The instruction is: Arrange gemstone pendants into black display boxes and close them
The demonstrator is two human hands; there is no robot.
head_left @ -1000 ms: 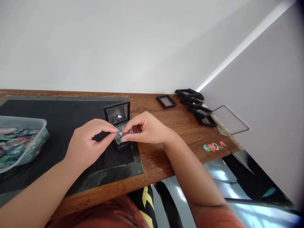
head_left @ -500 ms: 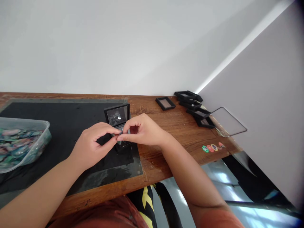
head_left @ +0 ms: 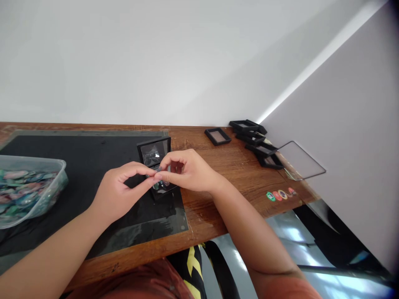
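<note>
An open black display case (head_left: 154,151) with clear film windows stands hinged open on the dark mat, its lid tilted up at the back. Over its lower half my left hand (head_left: 120,193) and my right hand (head_left: 190,172) meet, thumbs and fingertips pinched together. Between them shows a small translucent piece (head_left: 158,169), mostly hidden by the fingers; its kind cannot be made out. Part of the case's lower half (head_left: 163,189) is visible under my right fingers, with something shiny in it.
At left a clear plastic tub (head_left: 64,166) holds many colourful, glossy small pieces. A single black frame (head_left: 217,136) lies at the back, near a pile of black frames (head_left: 257,139). Several round stickers (head_left: 277,195) and a thin square outline (head_left: 311,160) are at right.
My fingertips have shifted slightly, and more of the translucent piece and of the case's lower half shows between them. The case and tub stay in place.
</note>
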